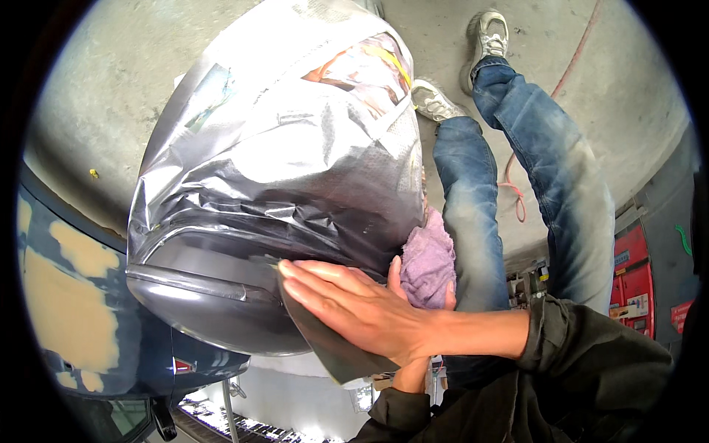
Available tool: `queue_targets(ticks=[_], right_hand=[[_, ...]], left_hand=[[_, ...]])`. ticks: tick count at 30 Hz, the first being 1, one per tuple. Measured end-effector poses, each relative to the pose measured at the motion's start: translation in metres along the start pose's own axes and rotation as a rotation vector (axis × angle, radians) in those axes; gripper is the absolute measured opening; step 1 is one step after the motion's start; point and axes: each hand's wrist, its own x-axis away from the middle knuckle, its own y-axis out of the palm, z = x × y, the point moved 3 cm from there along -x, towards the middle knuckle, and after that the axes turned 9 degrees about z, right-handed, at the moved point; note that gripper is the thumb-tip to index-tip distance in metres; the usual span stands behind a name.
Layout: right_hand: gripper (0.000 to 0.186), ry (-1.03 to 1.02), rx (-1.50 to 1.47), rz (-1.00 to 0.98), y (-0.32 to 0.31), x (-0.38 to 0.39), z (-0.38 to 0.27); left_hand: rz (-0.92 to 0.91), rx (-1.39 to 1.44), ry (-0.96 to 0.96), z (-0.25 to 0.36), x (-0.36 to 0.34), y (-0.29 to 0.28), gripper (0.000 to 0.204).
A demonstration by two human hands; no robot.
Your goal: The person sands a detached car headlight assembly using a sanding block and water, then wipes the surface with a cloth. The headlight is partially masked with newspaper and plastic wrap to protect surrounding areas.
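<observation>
My right hand [354, 310] lies with long, flat fingers on a dark flexible sheet [332, 358], pressing it against a smooth grey-black rounded part [192, 299]. This part has a ridged strip along it and sits at the near end of a large object wrapped in shiny plastic film [273, 140]. Behind my right hand, my left hand [396, 273] is closed on a crumpled purple cloth [425, 255] beside the wrap; much of this hand is hidden.
A dark car body [70, 295] with beige patches stands at the left. Jeans-clad legs in white trainers [480, 177] occupy the right of the concrete floor [620, 88], near a red hose [572, 55]. Red equipment [629, 266] stands at the far right.
</observation>
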Motion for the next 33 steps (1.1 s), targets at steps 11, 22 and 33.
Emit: queue_targets(ticks=[11, 22, 33], right_hand=[[0.088, -0.081, -0.170, 0.017, -0.001, -0.008, 0.015], [0.085, -0.095, -0.145, 0.031, -0.007, -0.015, 0.012], [0.092, -0.038, -0.079, 0.045, -0.011, -0.011, 0.009]], left_hand=[[-0.008, 0.045, 0.039, -0.003, -0.002, 0.003, 0.098], [-0.016, -0.021, 0.101, 0.000, -0.005, 0.001, 0.096], [-0.059, -0.014, 0.062, 0.001, -0.005, 0.003, 0.100]])
